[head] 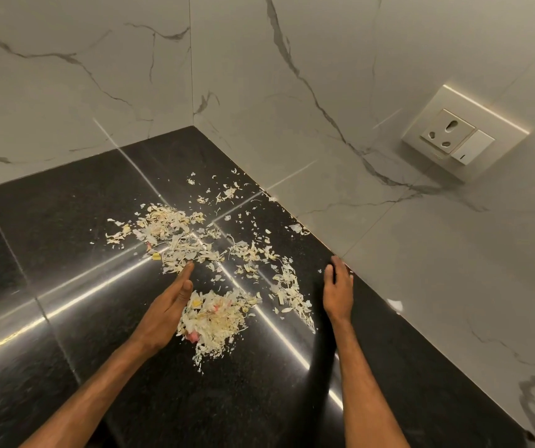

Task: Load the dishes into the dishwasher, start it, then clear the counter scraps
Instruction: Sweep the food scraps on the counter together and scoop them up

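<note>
Between the two grips, close to the person, a heap point(214, 318) of pale, papery scraps lies on the black polished bench point(66, 221). The left grip point(169, 305) stands on its edge, fingers straight and together and holding nothing. Its palm touches the heap's left side, and its fingertips point(190, 266) reach the nearest bits beyond. The right grip point(337, 291), also straight-fingered and empty, rests to the heap's right, just beside the foot of the wall point(389, 76), with a thin trail point(292, 292) of scraps just left of it. Beyond both grips a wider scatter point(175, 234) spreads away, thinning towards the wall.

The scraps look dry, very light and flimsy. Pinching would lift only a few, and a quick sweep may send them flying, though the glossy bench should let them slide easily. I judge it best to close in from both sides and scoop under the heap. Farther right, a socket point(448, 135) sits on the wall.
</note>
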Demonstrator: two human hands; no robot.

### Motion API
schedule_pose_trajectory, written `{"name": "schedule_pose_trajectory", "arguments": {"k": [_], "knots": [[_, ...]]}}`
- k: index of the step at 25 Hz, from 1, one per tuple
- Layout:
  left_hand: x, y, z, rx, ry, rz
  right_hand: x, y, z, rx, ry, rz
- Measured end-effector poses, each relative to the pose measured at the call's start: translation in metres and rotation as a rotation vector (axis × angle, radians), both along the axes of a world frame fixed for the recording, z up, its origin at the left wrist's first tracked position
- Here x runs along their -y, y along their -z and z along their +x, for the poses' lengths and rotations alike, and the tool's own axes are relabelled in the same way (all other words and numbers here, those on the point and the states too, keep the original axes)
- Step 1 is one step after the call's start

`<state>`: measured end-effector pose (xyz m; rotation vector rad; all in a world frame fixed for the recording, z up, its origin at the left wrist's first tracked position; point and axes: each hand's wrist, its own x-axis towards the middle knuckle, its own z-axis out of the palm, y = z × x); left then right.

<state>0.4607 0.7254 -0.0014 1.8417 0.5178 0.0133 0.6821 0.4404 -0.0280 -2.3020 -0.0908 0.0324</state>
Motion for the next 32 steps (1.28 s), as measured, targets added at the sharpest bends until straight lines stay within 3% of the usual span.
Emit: {"name": "schedule_pose_trajectory", "arguments": {"k": [2,7,9,12,14,16,21,24,26,32], "knots": [[-0.002,0.002,-0.001,-0.001,-0.006,0.004,-0.010,0.002,-0.008,-0.056,-0.212,-0.217],[-0.004,0.005,0.000,-0.003,0.001,0.004,-0.060,0.018,-0.070,-0.025,-0.496,-0.288],[-0.006,0.008,-0.004,0.005,0.017,-0.004,-0.081,0.022,-0.095,-0.041,-0.601,-0.180],[-0.024,0.013,-0.016,0.003,0.040,-0.009,-0.080,0.019,-0.106,-0.073,-0.328,0.069],[-0.040,0.017,-0.025,-0.008,0.040,0.003,-0.072,0.020,-0.113,-0.034,-0.168,-0.088],[-0.052,0.020,-0.032,-0.021,0.050,0.007,-0.089,0.019,-0.130,-0.033,-0.191,-0.228],[-0.058,0.015,-0.035,0.004,0.104,-0.019,-0.174,0.023,-0.175,-0.051,-0.344,-0.127],[-0.079,0.006,-0.035,0.023,0.107,-0.003,-0.170,0.024,-0.181,-0.089,-0.101,0.094],[-0.104,0.002,-0.033,0.018,0.096,0.042,-0.160,0.026,-0.189,-0.070,0.057,0.134],[-0.193,-0.003,-0.001,-0.013,0.006,0.196,-0.165,0.037,-0.210,-0.044,0.061,0.036]]}}
